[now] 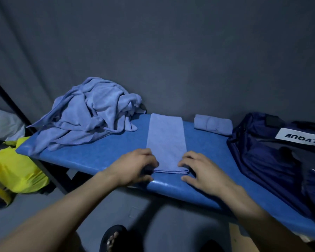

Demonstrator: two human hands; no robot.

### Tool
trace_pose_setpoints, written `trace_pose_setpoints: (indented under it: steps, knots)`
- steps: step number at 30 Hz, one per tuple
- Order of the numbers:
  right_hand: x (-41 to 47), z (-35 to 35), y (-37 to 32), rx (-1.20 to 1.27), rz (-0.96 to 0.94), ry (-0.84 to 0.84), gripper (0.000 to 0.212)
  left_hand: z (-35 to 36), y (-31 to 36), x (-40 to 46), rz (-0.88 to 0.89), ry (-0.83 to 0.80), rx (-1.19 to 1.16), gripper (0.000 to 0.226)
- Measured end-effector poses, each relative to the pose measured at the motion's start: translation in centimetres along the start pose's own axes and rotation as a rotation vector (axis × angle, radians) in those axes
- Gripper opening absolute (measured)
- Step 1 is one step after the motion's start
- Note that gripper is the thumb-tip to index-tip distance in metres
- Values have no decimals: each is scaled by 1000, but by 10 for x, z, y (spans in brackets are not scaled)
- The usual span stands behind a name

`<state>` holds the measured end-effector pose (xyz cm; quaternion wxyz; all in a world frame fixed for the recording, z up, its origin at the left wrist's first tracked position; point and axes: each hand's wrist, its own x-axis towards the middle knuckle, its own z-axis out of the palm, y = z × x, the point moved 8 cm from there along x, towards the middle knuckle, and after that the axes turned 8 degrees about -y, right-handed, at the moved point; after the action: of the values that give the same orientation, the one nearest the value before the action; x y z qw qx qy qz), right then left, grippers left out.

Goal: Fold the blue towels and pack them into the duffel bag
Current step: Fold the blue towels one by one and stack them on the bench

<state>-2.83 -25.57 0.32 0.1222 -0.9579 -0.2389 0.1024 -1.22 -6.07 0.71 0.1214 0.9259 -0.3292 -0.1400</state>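
Observation:
A blue towel folded into a long narrow strip lies across the blue padded bench, running from the near edge to the far edge. My left hand grips its near left corner with curled fingers. My right hand touches its near right corner, fingers curled at the edge. A loose heap of blue towels sits at the bench's far left. A small folded blue towel lies at the back right. The navy duffel bag with a white label lies open on the bench's right end.
A grey curtain hangs right behind the bench. A yellow bag and a white bag lie on the floor at the left. A black pole slants down there. My sandalled foot stands below the bench.

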Motion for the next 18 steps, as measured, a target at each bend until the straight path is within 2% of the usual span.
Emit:
trace_pose_setpoints:
  steps: [5, 10, 14, 18]
  knots:
    - [-2, 5, -1, -146, -16, 158, 17, 1, 3, -4, 67, 160, 126, 17]
    - [-5, 9, -8, -266, 8, 272, 5, 4, 7, 0, 92, 224, 306, 12]
    - [-7, 2, 1, -97, 32, 303, 14, -2, 5, 1, 79, 253, 176, 29]
    - [-6, 5, 2, -122, 60, 267, 15, -7, 6, 1, 20, 250, 159, 18]
